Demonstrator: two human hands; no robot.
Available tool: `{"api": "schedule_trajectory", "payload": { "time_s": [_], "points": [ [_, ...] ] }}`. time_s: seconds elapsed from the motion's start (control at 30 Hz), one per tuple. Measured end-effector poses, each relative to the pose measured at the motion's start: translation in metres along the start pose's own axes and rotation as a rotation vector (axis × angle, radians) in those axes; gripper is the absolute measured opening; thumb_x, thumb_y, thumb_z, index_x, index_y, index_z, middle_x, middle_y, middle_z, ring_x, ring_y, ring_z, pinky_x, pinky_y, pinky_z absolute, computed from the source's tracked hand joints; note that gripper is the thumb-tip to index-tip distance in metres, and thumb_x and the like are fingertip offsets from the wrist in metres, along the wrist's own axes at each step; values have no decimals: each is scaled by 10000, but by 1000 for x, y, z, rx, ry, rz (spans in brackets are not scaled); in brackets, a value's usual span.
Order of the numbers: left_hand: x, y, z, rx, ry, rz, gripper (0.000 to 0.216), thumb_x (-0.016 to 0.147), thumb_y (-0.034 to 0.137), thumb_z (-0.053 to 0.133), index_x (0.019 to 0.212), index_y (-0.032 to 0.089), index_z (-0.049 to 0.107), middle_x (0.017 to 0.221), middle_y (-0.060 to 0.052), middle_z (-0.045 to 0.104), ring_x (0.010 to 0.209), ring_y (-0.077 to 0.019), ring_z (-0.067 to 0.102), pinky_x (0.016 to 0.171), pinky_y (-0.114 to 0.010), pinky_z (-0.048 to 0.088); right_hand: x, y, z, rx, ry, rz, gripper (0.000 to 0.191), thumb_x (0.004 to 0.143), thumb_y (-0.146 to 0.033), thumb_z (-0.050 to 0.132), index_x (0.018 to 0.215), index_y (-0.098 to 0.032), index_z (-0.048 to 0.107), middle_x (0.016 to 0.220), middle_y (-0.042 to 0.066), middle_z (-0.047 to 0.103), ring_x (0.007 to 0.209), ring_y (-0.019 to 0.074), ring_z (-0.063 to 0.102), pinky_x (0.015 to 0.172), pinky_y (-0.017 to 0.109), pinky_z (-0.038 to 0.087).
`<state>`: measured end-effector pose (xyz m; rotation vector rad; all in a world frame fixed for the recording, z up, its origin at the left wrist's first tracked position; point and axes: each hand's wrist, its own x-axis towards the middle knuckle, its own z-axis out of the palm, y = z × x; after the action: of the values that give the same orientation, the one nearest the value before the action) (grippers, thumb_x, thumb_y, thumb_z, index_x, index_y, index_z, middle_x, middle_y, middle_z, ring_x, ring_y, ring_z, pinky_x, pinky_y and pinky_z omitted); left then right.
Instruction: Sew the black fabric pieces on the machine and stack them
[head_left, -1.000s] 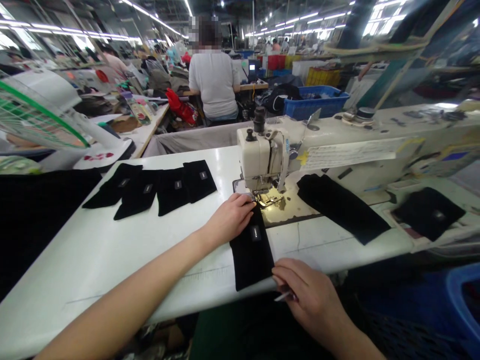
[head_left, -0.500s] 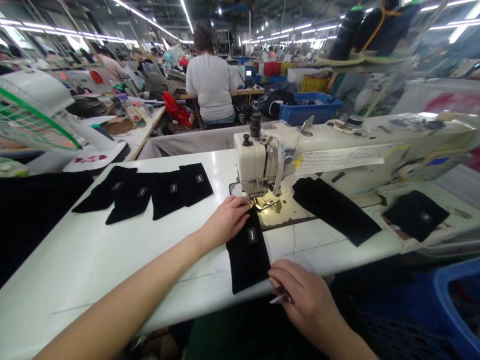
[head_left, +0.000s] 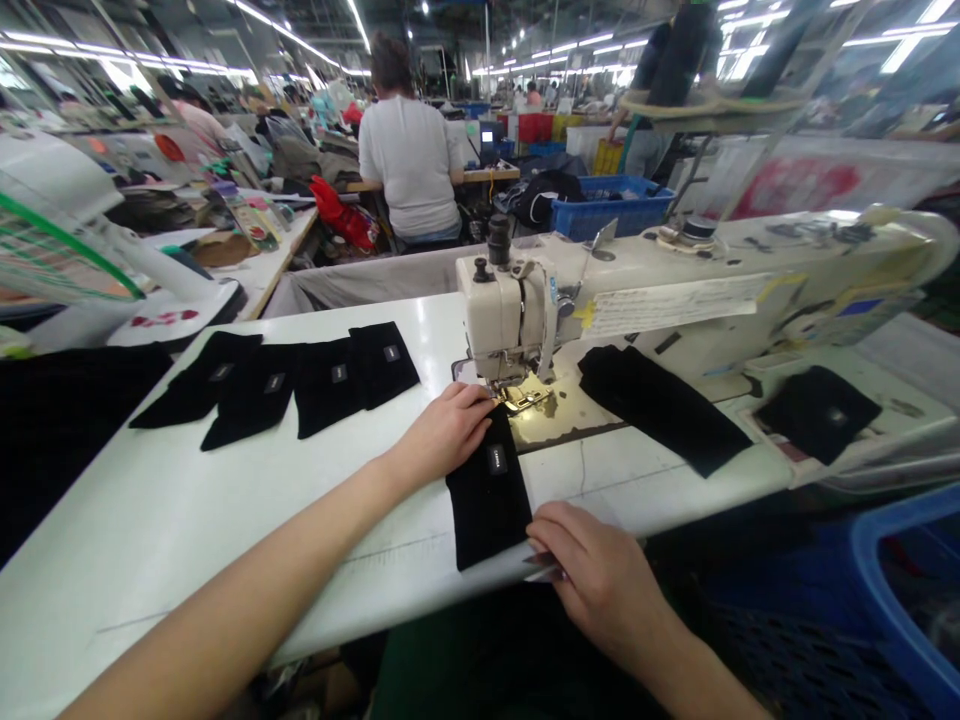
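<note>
A black fabric piece with a small label lies on the white table, its far end under the presser foot of the sewing machine. My left hand rests flat on the piece's left edge near the needle, fingers stretched out. At the table's front edge my right hand sits by the piece's near right corner, with its fingers curled round a small metal tool.
Several black labelled pieces lie in a row at the left. A long black strip and another black piece lie right of the needle. A fan stands far left, a blue crate lower right. A person in a white shirt sits behind.
The view has drifted, so everything sits a little further left. My right hand has edged up to the piece's near corner. My left hand stays on the fabric.
</note>
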<state>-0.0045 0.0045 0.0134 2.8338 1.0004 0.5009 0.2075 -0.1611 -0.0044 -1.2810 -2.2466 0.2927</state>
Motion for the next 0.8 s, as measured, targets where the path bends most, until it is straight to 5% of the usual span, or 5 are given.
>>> {"api": "schedule_trajectory", "payload": {
  "time_s": [0.23, 0.43, 0.8],
  "points": [
    [-29, 39, -8, 61, -44, 21, 389, 927, 77, 441, 1286, 112, 588, 1346, -181, 562, 1258, -308, 519, 1041, -512, 508, -9, -2, -2, -84, -8, -25, 383, 835, -46, 471, 1166, -166, 620, 1075, 95, 666, 858, 218, 634, 625, 300, 457],
    [-69, 87, -22, -166, -177, 278, 275, 982, 178, 462, 1198, 149, 630, 1134, -133, 670, 1120, -252, 614, 950, -381, 580, -13, 1, -2, -57, -12, -16, 432, 829, -24, 447, 1197, -161, 628, 1063, 96, 651, 852, 216, 635, 628, 306, 470],
    [-66, 83, -18, -153, -133, 263, 298, 998, 191, 458, 1251, 120, 598, 1166, -134, 662, 1180, -268, 589, 995, -407, 573, 1, 6, -2, -44, -58, 26, 397, 827, -31, 457, 1152, -174, 636, 1039, 75, 629, 820, 195, 597, 648, 300, 453]
  ]
}}
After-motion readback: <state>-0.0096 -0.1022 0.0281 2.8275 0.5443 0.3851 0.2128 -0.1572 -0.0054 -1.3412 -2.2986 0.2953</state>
